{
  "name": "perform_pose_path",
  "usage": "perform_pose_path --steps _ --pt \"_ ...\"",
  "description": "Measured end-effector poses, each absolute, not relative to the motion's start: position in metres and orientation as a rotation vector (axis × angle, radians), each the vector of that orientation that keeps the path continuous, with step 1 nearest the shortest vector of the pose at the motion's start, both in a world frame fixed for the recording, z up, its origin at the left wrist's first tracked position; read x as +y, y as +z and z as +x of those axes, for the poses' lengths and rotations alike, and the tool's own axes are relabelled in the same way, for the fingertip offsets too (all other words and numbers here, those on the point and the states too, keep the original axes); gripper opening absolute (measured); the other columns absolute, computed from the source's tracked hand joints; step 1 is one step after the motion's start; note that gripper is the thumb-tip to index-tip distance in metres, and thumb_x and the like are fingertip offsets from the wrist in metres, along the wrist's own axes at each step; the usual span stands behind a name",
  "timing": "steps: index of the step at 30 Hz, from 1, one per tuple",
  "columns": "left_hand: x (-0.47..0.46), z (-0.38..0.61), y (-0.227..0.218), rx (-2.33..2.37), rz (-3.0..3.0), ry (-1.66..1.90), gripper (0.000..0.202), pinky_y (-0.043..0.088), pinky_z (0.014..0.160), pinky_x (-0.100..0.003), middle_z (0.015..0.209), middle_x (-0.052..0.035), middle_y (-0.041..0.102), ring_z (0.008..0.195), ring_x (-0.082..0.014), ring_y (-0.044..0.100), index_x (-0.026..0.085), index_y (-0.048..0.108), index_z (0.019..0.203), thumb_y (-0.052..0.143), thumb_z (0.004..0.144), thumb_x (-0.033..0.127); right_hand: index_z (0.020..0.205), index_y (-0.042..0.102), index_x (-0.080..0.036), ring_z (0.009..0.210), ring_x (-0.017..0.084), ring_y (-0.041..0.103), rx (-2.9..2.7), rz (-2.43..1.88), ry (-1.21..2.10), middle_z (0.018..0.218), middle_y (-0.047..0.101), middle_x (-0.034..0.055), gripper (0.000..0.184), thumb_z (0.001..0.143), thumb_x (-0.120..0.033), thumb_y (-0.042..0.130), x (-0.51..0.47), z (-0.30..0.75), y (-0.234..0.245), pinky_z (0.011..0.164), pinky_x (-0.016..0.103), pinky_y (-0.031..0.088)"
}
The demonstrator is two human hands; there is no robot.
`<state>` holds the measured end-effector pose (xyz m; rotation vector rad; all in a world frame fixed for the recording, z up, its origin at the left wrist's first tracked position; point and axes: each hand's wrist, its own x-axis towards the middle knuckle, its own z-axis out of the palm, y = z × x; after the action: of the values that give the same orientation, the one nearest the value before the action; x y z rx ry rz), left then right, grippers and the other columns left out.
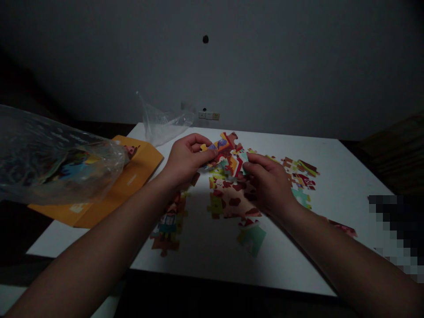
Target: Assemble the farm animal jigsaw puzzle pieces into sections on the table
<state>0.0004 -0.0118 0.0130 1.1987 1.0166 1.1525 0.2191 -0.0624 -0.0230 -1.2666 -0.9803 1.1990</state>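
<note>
My left hand [187,159] pinches a colourful jigsaw piece [225,142] with orange, purple and brown parts, raised above the table. My right hand [270,179] grips another jigsaw piece [236,163] in red, white and teal. The two pieces overlap in view; whether they are joined I cannot tell. Below them lies a joined section with a brown-spotted cow [233,198]. Nearer me is a loose teal piece [253,238]. Left of these, partly behind my left forearm, is a section with a figure in blue [168,223].
More jigsaw pieces [301,176] lie to the right, partly behind my right hand. On the left, a clear plastic bag [66,168] with printed pieces inside rests over an orange-yellow box [132,185]. A second clear bag [165,123] lies at the white table's [205,256] back edge.
</note>
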Motion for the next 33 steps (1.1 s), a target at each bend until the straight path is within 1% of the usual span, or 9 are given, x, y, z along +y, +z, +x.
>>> perform_pose_path --steps 6,9,12,16,19,22,25,29,33 --pt "-0.012 0.001 0.012 1.06 1.251 1.12 0.043 0.047 0.047 -0.021 0.08 -0.0012 0.079 0.061 -0.0169 0.072 0.022 0.07 0.1 0.098 0.068 0.032 0.088 0.074 -0.029 0.057 0.019 0.06 -0.903 -1.244 1.138 0.073 0.068 -0.0004 0.009 0.083 -0.035 0.078 -0.063 0.219 -0.012 0.049 0.033 0.049" --pt "-0.01 0.001 0.008 1.031 1.316 1.092 0.048 0.053 0.057 -0.023 0.079 -0.0009 0.079 0.066 -0.0164 0.074 0.021 0.073 0.108 0.096 0.066 0.023 0.077 0.065 -0.028 0.062 0.016 0.057 -0.931 -1.118 1.016 0.071 0.063 -0.0014 0.013 0.085 -0.031 0.075 -0.058 0.22 -0.009 0.055 0.03 0.049" --pt "-0.009 0.001 0.004 1.013 1.373 1.058 0.052 0.057 0.066 -0.025 0.08 -0.0014 0.08 0.071 -0.0162 0.075 0.02 0.074 0.114 0.094 0.067 0.02 0.089 0.066 -0.029 0.066 0.016 0.061 -0.972 -1.106 0.931 0.08 0.067 -0.0019 0.013 0.094 -0.038 0.075 -0.053 0.223 -0.01 0.061 0.029 0.052" --pt "-0.008 -0.001 0.003 1.036 1.412 1.021 0.055 0.058 0.069 -0.028 0.084 -0.0042 0.081 0.076 -0.0189 0.078 0.019 0.075 0.119 0.096 0.069 0.025 0.108 0.066 -0.032 0.07 0.016 0.066 -1.039 -1.129 0.859 0.091 0.072 -0.0016 0.027 0.101 -0.056 0.076 -0.047 0.227 -0.021 0.068 0.031 0.057" --pt "-0.009 -0.002 0.006 1.047 1.399 1.0 0.057 0.057 0.067 -0.027 0.087 -0.0048 0.082 0.076 -0.0189 0.078 0.019 0.075 0.12 0.098 0.068 0.026 0.112 0.069 -0.031 0.087 0.02 0.072 -1.1 -1.176 0.757 0.1 0.076 0.0009 0.033 0.103 -0.063 0.073 -0.045 0.23 -0.03 0.082 0.033 0.061" --pt "-0.011 -0.003 0.009 1.059 1.401 0.972 0.054 0.05 0.059 -0.024 0.077 -0.0003 0.076 0.065 -0.0154 0.071 0.019 0.075 0.118 0.098 0.07 0.026 0.114 0.071 -0.032 0.092 0.021 0.073 -1.128 -1.191 0.771 0.104 0.077 0.001 0.032 0.105 -0.062 0.071 -0.044 0.23 -0.031 0.089 0.035 0.063" --pt "-0.012 -0.003 0.009 1.051 1.417 0.924 0.052 0.048 0.056 -0.024 0.071 0.0022 0.073 0.06 -0.0146 0.068 0.02 0.075 0.117 0.098 0.07 0.026 0.117 0.073 -0.032 0.087 0.02 0.074 -1.099 -1.166 0.842 0.106 0.078 0.0012 0.032 0.101 -0.059 0.077 -0.045 0.228 -0.025 0.082 0.037 0.067" --pt "-0.01 -0.003 0.005 1.005 1.415 0.889 0.054 0.059 0.067 -0.029 0.087 -0.0042 0.082 0.074 -0.0196 0.078 0.02 0.075 0.115 0.099 0.067 0.025 0.122 0.078 -0.032 0.073 0.02 0.075 -1.117 -1.209 0.893 0.11 0.082 0.0035 0.039 0.097 -0.061 0.082 -0.049 0.225 -0.017 0.068 0.036 0.066" --pt "-0.01 -0.002 0.004 0.948 1.409 0.868 0.051 0.062 0.075 -0.029 0.093 -0.0055 0.085 0.081 -0.0197 0.081 0.02 0.074 0.113 0.098 0.068 0.025 0.129 0.081 -0.032 0.063 0.021 0.075 -1.139 -1.247 0.943 0.109 0.086 0.0055 0.048 0.094 -0.064 0.084 -0.049 0.227 -0.017 0.059 0.037 0.062"
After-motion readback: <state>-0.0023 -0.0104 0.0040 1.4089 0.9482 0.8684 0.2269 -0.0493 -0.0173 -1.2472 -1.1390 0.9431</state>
